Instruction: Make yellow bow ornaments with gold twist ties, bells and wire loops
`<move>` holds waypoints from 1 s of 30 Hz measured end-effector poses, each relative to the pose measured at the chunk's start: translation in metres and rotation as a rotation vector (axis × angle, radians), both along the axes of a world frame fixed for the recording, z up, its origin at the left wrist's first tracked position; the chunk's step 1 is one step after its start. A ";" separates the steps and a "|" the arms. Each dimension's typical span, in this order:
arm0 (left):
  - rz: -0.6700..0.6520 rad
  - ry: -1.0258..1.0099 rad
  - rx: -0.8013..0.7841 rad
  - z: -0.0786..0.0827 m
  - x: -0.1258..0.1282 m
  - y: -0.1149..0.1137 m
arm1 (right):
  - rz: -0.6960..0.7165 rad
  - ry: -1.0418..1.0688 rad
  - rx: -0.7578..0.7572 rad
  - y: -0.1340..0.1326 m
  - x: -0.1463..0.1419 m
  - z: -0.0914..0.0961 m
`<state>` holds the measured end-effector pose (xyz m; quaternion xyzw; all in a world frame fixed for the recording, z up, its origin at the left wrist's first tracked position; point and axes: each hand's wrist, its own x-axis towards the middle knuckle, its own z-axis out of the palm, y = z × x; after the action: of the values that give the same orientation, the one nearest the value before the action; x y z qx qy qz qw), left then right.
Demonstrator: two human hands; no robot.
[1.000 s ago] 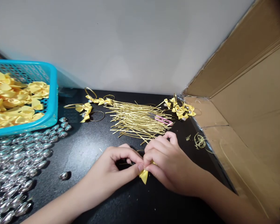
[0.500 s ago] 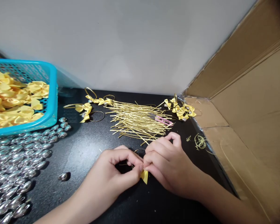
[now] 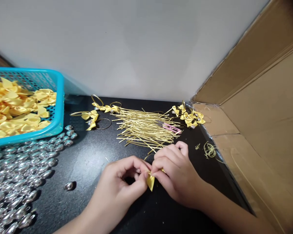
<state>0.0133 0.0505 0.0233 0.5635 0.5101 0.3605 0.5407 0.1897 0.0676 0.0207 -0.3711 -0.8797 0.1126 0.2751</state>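
Note:
Between my two hands, low in the middle of the head view, is a yellow ribbon bow (image 3: 150, 182), one pointed tail hanging down. My left hand (image 3: 127, 177) pinches it from the left with thumb and forefinger. From the right, my right hand (image 3: 177, 175) pinches it too, and a bit of yellow shows by its fingers. A thin gold cord (image 3: 148, 156) curves up from behind the fingertips. Most of the bow's middle is covered by the fingers. Just beyond my hands lies a pile of cut gold cords (image 3: 144, 126).
Left, a blue basket (image 3: 61, 107) holds yellow bows above many silver beads (image 3: 21, 172); one bead (image 3: 69, 186) lies apart. Finished-looking looped bows (image 3: 89, 115) and more bows (image 3: 190, 117) flank the cords. Pink-handled snips (image 3: 171, 127) rest on them. Cardboard (image 3: 263, 97) borders the right, with thread scraps (image 3: 210, 150) nearby.
The camera view has shifted slightly. Both hands keep pinching the bow, and a little more of it shows by the right fingers; the gold cord's loop has changed its curve.

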 end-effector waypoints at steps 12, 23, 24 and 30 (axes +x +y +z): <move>0.058 -0.134 0.083 0.003 0.003 0.001 | -0.004 0.052 -0.107 -0.002 0.002 0.002; 0.071 0.002 0.322 -0.001 -0.001 0.000 | 0.007 0.079 -0.083 -0.003 0.001 0.003; 0.069 -0.020 0.322 0.000 -0.001 0.000 | 0.003 0.077 -0.074 -0.002 0.001 0.003; 0.080 -0.098 0.241 -0.001 -0.001 -0.004 | -0.023 0.078 -0.043 -0.003 0.001 0.000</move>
<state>0.0121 0.0468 0.0222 0.5851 0.4582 0.4676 0.4785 0.1903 0.0646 0.0211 -0.3826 -0.8614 0.1426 0.3023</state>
